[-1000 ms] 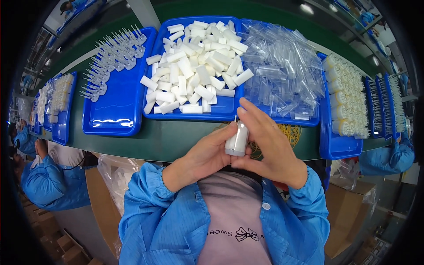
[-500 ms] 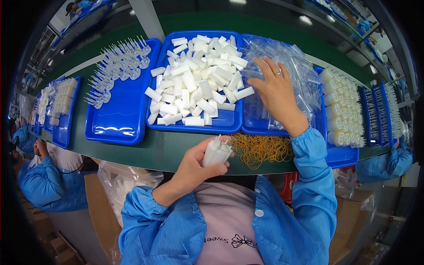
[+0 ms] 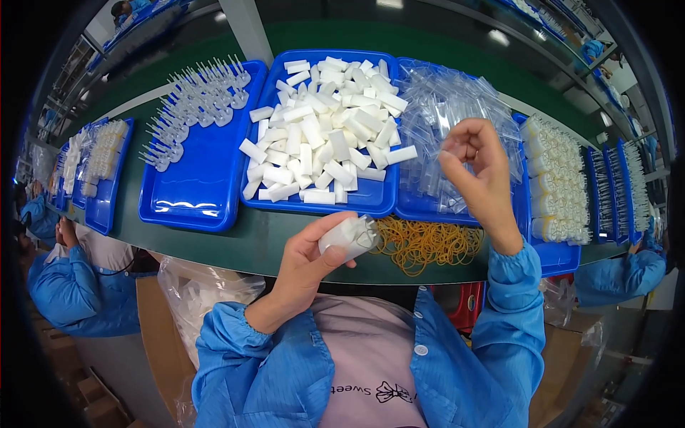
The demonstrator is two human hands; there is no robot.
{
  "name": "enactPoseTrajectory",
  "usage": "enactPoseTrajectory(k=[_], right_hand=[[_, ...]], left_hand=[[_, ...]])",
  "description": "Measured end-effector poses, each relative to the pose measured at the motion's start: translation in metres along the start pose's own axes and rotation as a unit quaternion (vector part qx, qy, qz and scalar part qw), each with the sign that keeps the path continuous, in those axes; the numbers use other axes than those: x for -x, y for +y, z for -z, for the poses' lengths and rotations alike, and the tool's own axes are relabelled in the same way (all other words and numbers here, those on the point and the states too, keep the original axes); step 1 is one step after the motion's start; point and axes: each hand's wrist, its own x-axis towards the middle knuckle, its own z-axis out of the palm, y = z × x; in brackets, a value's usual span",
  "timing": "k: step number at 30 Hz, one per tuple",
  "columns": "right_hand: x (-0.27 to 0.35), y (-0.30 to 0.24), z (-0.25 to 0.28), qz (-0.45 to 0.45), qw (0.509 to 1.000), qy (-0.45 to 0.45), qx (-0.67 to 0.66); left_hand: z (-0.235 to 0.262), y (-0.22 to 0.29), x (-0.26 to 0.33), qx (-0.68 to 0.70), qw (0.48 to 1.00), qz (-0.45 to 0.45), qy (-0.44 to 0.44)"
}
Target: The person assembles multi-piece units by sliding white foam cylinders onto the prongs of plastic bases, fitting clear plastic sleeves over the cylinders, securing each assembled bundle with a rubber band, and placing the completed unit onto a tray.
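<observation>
My left hand (image 3: 303, 253) is wrapped round a bundle of white foam blocks (image 3: 344, 237) with clear plastic ends showing on its right side. It is held just over the near table edge, in front of the white block tray. My right hand (image 3: 481, 171) is above the near part of a heap of clear plastic tubes (image 3: 446, 107). Its fingers are curled in and the thumb comes close to the index finger. Whatever may be between those fingertips is see-through or hidden. A pile of yellow rubber bands (image 3: 428, 245) lies on the table between my hands.
White foam blocks (image 3: 314, 135) fill the middle blue tray (image 3: 367, 202). Left of it, another blue tray (image 3: 187, 196) holds rows of clear stemmed pieces (image 3: 203, 93). Banded white bundles (image 3: 553, 178) stand at the right. A co-worker's blue sleeve (image 3: 75, 296) is at the far left.
My right hand has drawn back toward me from the clear tubes, its fingers going from spread to curled. The bundle in my left hand has tipped over toward the right.
</observation>
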Motion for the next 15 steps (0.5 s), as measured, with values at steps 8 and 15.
enactPoseTrajectory(k=[8,15], right_hand=[[0.047,-0.042,-0.017,0.018,0.992,-0.017,-0.122],[0.057,-0.045,-0.036,0.007,0.968,-0.009,-0.249]], left_hand=[[-0.010,0.008,-0.011,-0.292,0.907,-0.302,0.016],[-0.021,0.010,-0.008,-0.266,0.911,-0.315,0.015]])
